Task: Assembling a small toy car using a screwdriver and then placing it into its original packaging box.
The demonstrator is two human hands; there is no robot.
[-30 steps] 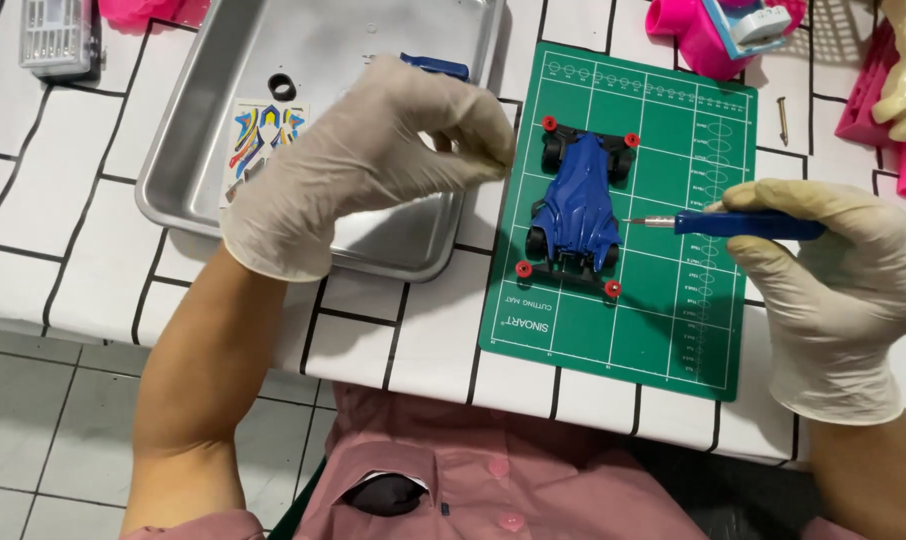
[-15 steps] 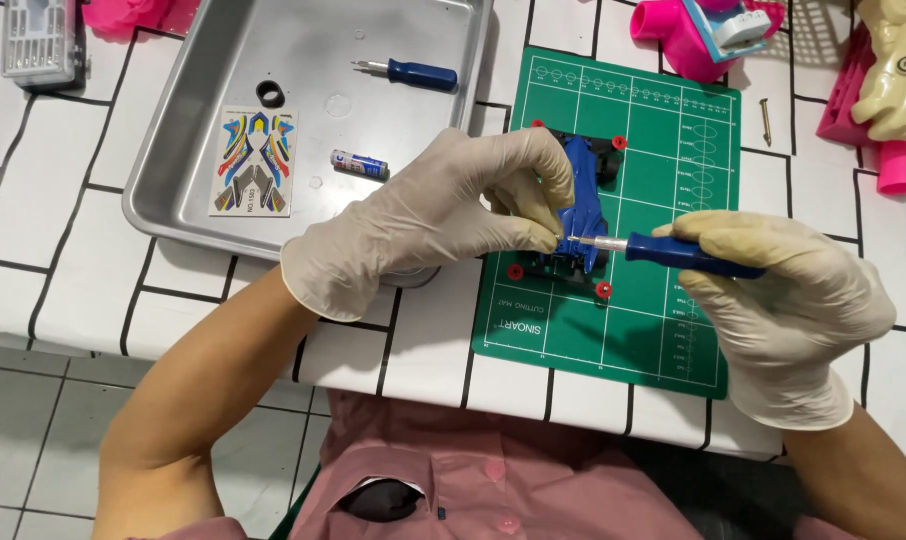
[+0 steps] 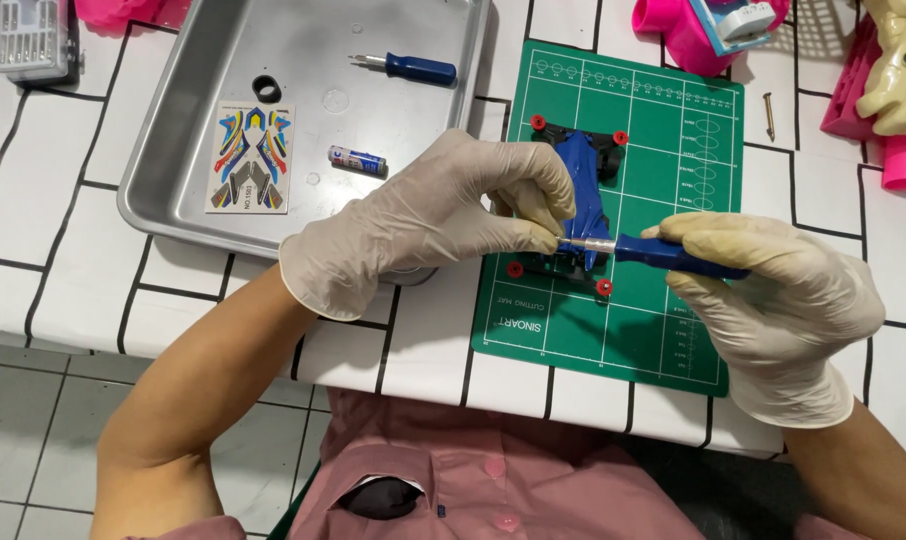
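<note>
A blue toy race car [image 3: 579, 180] with small red wheels lies on a green cutting mat [image 3: 663, 320]. My left hand [image 3: 443, 215], in a pale glove, pinches the metal tip of a blue-handled screwdriver [image 3: 663, 252] right at the car's rear. My right hand [image 3: 773, 300], also gloved, grips the screwdriver's handle and holds it level across the car.
A metal tray [image 3: 173, 215] at the left holds a sticker sheet [image 3: 252, 158], a small battery [image 3: 357, 159], a black ring [image 3: 267, 88] and a second blue screwdriver [image 3: 408, 66]. Pink plastic pieces [image 3: 713, 35] and a pale toy [image 3: 898, 70] lie at the back right. A small screw [image 3: 769, 115] rests beside the mat.
My left hand has come from above the tray down to the car's rear. The right hand has brought the screwdriver in until its tip meets the left fingers at the car.
</note>
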